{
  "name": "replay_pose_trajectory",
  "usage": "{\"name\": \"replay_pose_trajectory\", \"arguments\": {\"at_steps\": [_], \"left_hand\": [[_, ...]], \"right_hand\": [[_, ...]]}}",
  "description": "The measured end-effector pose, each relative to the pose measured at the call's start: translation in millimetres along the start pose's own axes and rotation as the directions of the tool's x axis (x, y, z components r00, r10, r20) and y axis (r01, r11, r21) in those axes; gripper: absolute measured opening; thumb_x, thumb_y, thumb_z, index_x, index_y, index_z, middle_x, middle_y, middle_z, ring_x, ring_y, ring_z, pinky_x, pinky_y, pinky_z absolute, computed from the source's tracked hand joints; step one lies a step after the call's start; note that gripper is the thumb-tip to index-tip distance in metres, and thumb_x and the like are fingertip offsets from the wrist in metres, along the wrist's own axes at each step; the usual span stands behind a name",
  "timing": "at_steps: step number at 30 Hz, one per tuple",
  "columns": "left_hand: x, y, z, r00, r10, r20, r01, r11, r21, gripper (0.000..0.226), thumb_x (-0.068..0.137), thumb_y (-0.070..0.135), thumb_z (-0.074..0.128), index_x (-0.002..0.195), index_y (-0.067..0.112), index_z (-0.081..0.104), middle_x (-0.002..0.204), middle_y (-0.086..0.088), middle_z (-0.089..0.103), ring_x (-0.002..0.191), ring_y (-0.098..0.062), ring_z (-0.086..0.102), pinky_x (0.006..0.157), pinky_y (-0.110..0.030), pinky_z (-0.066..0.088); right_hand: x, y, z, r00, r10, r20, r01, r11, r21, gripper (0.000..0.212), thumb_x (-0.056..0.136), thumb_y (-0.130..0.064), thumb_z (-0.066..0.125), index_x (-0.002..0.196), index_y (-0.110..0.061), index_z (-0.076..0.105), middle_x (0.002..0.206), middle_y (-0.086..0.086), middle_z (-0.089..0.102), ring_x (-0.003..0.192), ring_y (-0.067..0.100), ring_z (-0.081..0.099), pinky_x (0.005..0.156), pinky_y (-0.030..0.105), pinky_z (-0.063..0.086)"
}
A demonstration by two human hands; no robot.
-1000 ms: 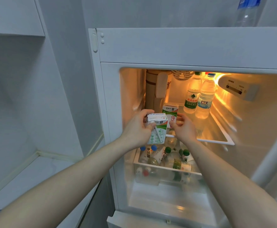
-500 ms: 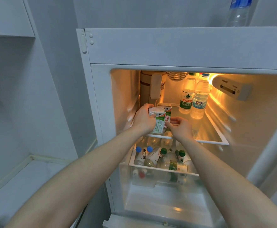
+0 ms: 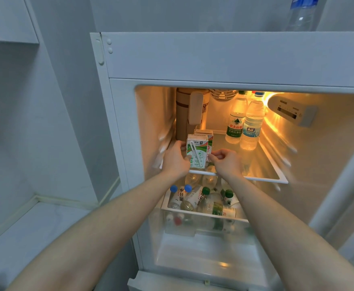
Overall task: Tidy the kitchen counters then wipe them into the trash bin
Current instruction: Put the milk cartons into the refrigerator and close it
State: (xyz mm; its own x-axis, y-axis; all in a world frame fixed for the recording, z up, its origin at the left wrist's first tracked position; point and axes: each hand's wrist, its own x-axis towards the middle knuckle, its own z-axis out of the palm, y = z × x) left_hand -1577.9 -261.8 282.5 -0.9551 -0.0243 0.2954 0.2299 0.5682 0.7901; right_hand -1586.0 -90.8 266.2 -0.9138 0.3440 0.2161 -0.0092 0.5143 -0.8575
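We're reaching both arms into the open fridge (image 3: 193,59), lit warm inside. Our left hand (image 3: 175,159) is gripping the front milk carton (image 3: 196,151), fingers curled round its left edge; the carton is standing upright on the glass shelf (image 3: 264,176), near the shelf's front-left corner, straw taped to its face. Our right hand (image 3: 226,161) is sitting at the carton's right side w/ fingers curled, fingertips at its lower right edge; we can't tell if it's truly pinching or just touching. A 2nd carton (image 3: 205,134) is standing right behind the first, touching it. Behind that a tall tan jug (image 3: 187,114) is standing at the back-left. Two water bottles (image 3: 244,122) are standing side by side further right on the same shelf. Below, more bottles (image 3: 195,198) are lying on their sides in a drawer. The bench (image 3: 35,227) is showing at lower left, beside the fridge.
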Motion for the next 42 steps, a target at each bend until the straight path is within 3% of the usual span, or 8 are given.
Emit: {"name": "replay_pose_trajectory", "arguments": {"at_steps": [4, 9, 15, 19, 26, 33, 36, 42], "left_hand": [[-3, 7, 7, 0.998, 0.018, -0.062, -0.013, 0.997, 0.070, 0.043, 0.088, 0.014, 0.075, 0.126, 0.017, 0.055, 0.124, 0.001, 0.069, 0.113, -0.015, 0.065, 0.091, -0.029, 0.055], [-2, 8, 11, 0.998, 0.009, -0.061, -0.002, 0.992, 0.124, 0.038, 0.086, 0.018, 0.077, 0.120, 0.016, 0.060, 0.120, 0.002, 0.071, 0.111, -0.015, 0.067, 0.088, -0.030, 0.055], [-29, 2, -4, 1.000, -0.020, 0.023, 0.015, 0.979, 0.201, 0.051, 0.086, 0.021, 0.077, 0.133, 0.019, 0.056, 0.127, 0.002, 0.068, 0.114, -0.017, 0.065, 0.097, -0.039, 0.056], [-87, -2, -35, 0.987, 0.036, 0.155, -0.078, 0.958, 0.277, 0.053, 0.087, 0.018, 0.072, 0.137, 0.020, 0.053, 0.131, -0.001, 0.063, 0.116, -0.020, 0.060, 0.090, -0.028, 0.050], [-232, -32, -91, 0.957, 0.060, 0.284, -0.157, 0.928, 0.336, 0.044, 0.090, 0.021, 0.066, 0.132, 0.026, 0.056, 0.140, 0.009, 0.055, 0.131, -0.013, 0.050, 0.106, -0.022, 0.034], [-365, -65, -125, 0.941, 0.006, 0.339, -0.136, 0.922, 0.363, 0.043, 0.093, 0.025, 0.063, 0.135, 0.030, 0.053, 0.154, 0.016, 0.039, 0.141, -0.009, 0.039, 0.111, -0.020, 0.029], [-415, -73, -127, 0.941, -0.008, 0.339, -0.115, 0.934, 0.339, 0.043, 0.090, 0.025, 0.065, 0.132, 0.029, 0.055, 0.151, 0.014, 0.043, 0.138, -0.010, 0.042, 0.110, -0.022, 0.032], [-491, -69, -113, 0.914, -0.062, 0.402, -0.064, 0.954, 0.292, 0.043, 0.089, 0.029, 0.064, 0.130, 0.032, 0.055, 0.150, 0.014, 0.044, 0.139, -0.009, 0.042, 0.115, -0.030, 0.034]], "right_hand": [[0, 0, -1, 1.000, -0.004, 0.011, 0.004, 1.000, -0.017, 0.003, 0.092, -0.025, 0.071, 0.090, -0.028, 0.073, 0.079, -0.012, 0.070, 0.079, 0.006, 0.065, 0.058, 0.018, 0.041], [-3, 2, 1, 0.999, -0.035, 0.038, 0.037, 0.997, -0.072, 0.022, 0.094, -0.010, 0.062, 0.108, -0.021, 0.075, 0.097, -0.008, 0.073, 0.086, 0.005, 0.064, 0.067, 0.012, 0.045], [-25, -2, -1, 0.994, -0.087, 0.063, 0.093, 0.990, -0.102, 0.041, 0.093, -0.005, 0.060, 0.132, -0.018, 0.063, 0.123, -0.002, 0.070, 0.112, 0.016, 0.064, 0.099, 0.038, 0.055], [-80, 0, -12, 0.993, -0.116, 0.028, 0.117, 0.993, -0.035, 0.051, 0.093, -0.009, 0.065, 0.140, -0.026, 0.054, 0.136, -0.006, 0.060, 0.123, 0.016, 0.057, 0.105, 0.043, 0.050], [-230, 40, -46, 0.942, -0.270, 0.198, 0.278, 0.960, -0.011, 0.047, 0.089, -0.008, 0.065, 0.129, -0.031, 0.059, 0.124, -0.017, 0.058, 0.106, 0.003, 0.056, 0.094, 0.030, 0.050], [-358, 97, -87, 0.932, -0.130, 0.339, 0.221, 0.944, -0.243, 0.042, 0.090, -0.020, 0.068, 0.127, -0.035, 0.058, 0.132, -0.022, 0.051, 0.122, 0.005, 0.051, 0.103, 0.026, 0.041], [-402, 125, -111, 0.933, -0.070, 0.353, 0.211, 0.901, -0.380, 0.046, 0.082, -0.018, 0.074, 0.126, -0.028, 0.062, 0.132, -0.013, 0.055, 0.127, 0.014, 0.053, 0.103, 0.023, 0.036], [-469, 178, -169, 0.925, 0.192, 0.327, 0.035, 0.816, -0.577, 0.052, 0.079, -0.028, 0.078, 0.128, -0.022, 0.062, 0.134, 0.002, 0.057, 0.125, 0.027, 0.055, 0.104, 0.035, 0.042]]}}
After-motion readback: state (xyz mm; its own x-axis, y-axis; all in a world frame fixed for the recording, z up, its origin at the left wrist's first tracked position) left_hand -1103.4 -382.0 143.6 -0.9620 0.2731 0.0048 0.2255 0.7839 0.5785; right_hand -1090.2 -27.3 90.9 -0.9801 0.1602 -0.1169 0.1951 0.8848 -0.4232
